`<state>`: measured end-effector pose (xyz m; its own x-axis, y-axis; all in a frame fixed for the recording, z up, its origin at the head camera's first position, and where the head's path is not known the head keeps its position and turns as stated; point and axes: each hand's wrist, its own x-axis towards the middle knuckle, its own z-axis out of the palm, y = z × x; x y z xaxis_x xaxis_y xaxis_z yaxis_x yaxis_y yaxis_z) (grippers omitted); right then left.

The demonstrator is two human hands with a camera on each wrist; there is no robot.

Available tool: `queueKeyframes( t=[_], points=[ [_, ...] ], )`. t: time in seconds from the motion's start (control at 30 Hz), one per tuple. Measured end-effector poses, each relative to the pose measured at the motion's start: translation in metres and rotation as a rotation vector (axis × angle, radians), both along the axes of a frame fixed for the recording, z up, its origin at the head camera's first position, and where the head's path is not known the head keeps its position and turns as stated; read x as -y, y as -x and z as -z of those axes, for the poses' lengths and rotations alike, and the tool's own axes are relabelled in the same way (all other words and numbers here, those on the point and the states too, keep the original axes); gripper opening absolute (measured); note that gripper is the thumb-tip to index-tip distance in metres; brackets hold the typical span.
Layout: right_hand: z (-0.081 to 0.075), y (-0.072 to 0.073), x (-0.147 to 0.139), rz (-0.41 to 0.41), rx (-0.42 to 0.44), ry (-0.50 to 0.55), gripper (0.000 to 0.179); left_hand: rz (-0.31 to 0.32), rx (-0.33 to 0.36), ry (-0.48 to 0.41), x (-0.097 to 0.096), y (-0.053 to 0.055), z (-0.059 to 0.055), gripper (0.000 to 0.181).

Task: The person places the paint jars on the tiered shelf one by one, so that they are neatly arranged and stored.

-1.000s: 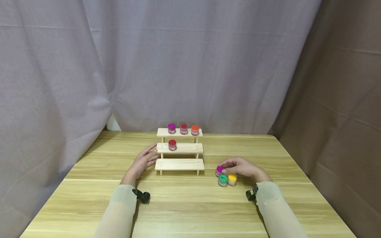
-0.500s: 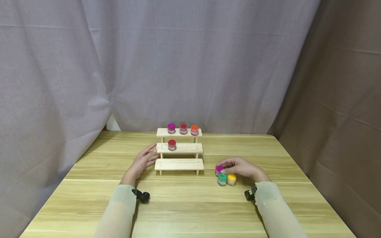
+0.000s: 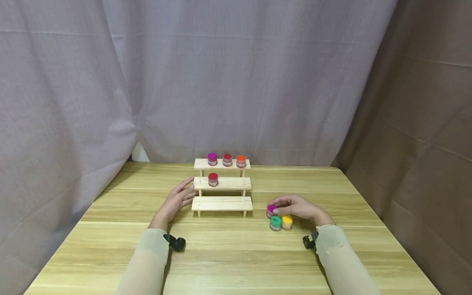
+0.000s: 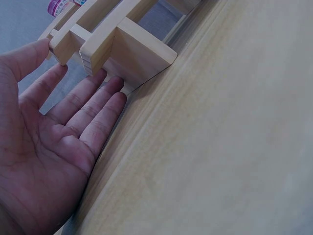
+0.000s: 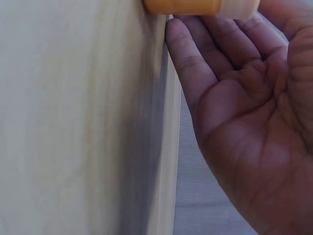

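Note:
A three-tier wooden stand (image 3: 222, 203) stands on the table. My left hand (image 3: 176, 205) is at its left side with fingers extended; in the left wrist view the thumb and fingertips touch the ends of the boards. On the right, my right hand (image 3: 298, 207) pinches a small purple-lidded paint jar (image 3: 271, 210) between thumb and fingers, low at the table. Right in front of it are a green-lidded jar (image 3: 275, 223) and a yellow-lidded jar (image 3: 287, 222). The right wrist view shows only part of the yellow jar (image 5: 183, 6); the purple one is out of sight there.
On the top tier stand a purple-lidded jar (image 3: 212, 159), a red-lidded jar (image 3: 227, 160) and an orange-lidded jar (image 3: 241, 161). A second red-lidded jar (image 3: 213, 179) sits toward the left of the middle tier. Grey curtains (image 3: 236, 82) hang behind the table (image 3: 236, 262).

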<state>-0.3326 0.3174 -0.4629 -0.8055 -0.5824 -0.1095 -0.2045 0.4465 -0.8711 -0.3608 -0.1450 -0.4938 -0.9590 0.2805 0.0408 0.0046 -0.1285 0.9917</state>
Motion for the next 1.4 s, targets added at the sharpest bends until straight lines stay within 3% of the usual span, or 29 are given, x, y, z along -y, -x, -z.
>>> queueKeyframes(
  t=[0.47, 0.67, 0.93, 1.4],
  points=[
    [-0.0031, 0.0018, 0.0016, 0.048, -0.055, -0.040, 0.042, -0.026, -0.007, 0.026, -0.0003, 0.0001, -0.0054, 0.061],
    [-0.0042, -0.0002, 0.0021, 0.065, -0.062, -0.060, 0.040, -0.006, -0.010, 0.026, 0.0003, 0.0006, -0.0055, 0.063],
    [-0.0044, -0.0004, 0.0004, 0.025, -0.082, -0.011, 0.039, -0.012, 0.005, 0.019, -0.0004, 0.0012, -0.0055, 0.062],
    [-0.0074, 0.0011, 0.0085, 0.062, -0.129, 0.015, 0.040, -0.012, 0.019, 0.011, -0.0010, -0.0029, -0.0027, 0.062]
  ],
)
